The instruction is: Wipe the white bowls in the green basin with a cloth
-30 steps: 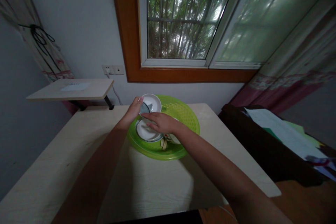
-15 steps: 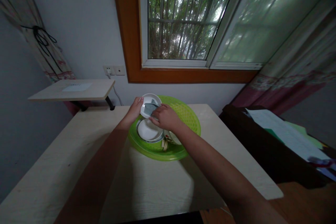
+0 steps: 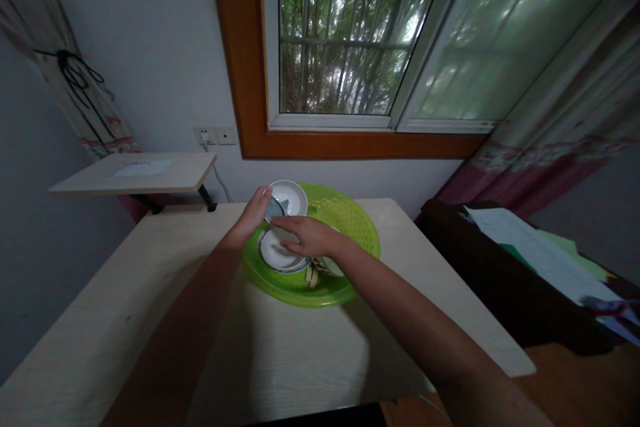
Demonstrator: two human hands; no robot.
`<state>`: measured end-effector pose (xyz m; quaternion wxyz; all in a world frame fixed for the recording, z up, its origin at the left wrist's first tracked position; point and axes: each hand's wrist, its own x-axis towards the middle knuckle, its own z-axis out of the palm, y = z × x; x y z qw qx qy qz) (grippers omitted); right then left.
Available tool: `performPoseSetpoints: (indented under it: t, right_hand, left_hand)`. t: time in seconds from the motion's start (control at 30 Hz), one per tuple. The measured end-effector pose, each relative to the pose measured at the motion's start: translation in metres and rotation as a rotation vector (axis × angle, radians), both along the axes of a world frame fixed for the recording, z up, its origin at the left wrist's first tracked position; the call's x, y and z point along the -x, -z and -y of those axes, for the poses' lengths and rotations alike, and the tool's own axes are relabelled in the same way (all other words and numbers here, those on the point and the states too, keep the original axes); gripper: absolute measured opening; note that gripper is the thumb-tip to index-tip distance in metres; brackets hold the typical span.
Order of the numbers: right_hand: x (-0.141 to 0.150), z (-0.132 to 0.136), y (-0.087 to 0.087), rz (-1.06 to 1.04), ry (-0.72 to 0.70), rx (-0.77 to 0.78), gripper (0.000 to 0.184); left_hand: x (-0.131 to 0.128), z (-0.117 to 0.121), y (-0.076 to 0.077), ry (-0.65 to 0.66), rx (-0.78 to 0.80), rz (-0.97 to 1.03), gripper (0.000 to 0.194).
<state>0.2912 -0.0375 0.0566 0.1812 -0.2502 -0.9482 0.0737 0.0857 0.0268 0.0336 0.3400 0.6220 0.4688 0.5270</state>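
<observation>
From where I stand, the person's left hand (image 3: 254, 208) is curled around the left side of a small white dish (image 3: 296, 193), pinching its rim with the thumb laid over the edge. The dish is over the far left part of a round green tray (image 3: 357, 223), its inside turned toward the person. A grey cloth (image 3: 275, 207) lies against that inside, near the left thumb. The right hand (image 3: 314, 238) reaches across, fingers stretched out to the cloth at the dish's near edge and thumb spread apart below; whether those fingers grip the cloth or merely press it, I can't tell.

Just under the hands, a white bowl (image 3: 275, 252) sits on the tray. To its right, partly covered by the right wrist, is a bowl with a red pattern (image 3: 334, 267), and some pale wooden pieces (image 3: 312, 276) (too small for me to name) rest beside it. The tray stands on a pale wooden bench (image 3: 300, 353), below the window (image 3: 350, 27).
</observation>
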Motion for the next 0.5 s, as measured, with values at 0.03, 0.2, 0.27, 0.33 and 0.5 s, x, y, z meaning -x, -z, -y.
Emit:
performPoseSetpoints:
  t: [0.03, 0.2, 0.27, 0.33, 0.5]
  right_hand:
    - [0.001, 0.000, 0.000, 0.003, 0.012, 0.000, 0.063]
    - [0.004, -0.003, -0.003, 0.126, 0.169, -0.100, 0.049]
    - [0.005, -0.003, -0.005, 0.184, 0.242, -0.168, 0.037]
    - [0.005, -0.003, -0.008, 0.214, 0.317, -0.232, 0.026]
    - [0.004, 0.000, -0.014, 0.210, 0.421, -0.349, 0.021]
  left_hand:
    - [0.000, 0.000, 0.000, 0.002, -0.004, -0.005, 0.039]
    - [0.000, -0.002, 0.002, 0.022, -0.018, 0.015, 0.040]
    - [0.000, -0.002, 0.003, 0.031, -0.009, 0.048, 0.039]
    - [-0.001, -0.002, 0.003, 0.038, 0.013, 0.109, 0.039]
    - [-0.005, 0.002, -0.001, 0.068, 0.099, 0.230, 0.038]
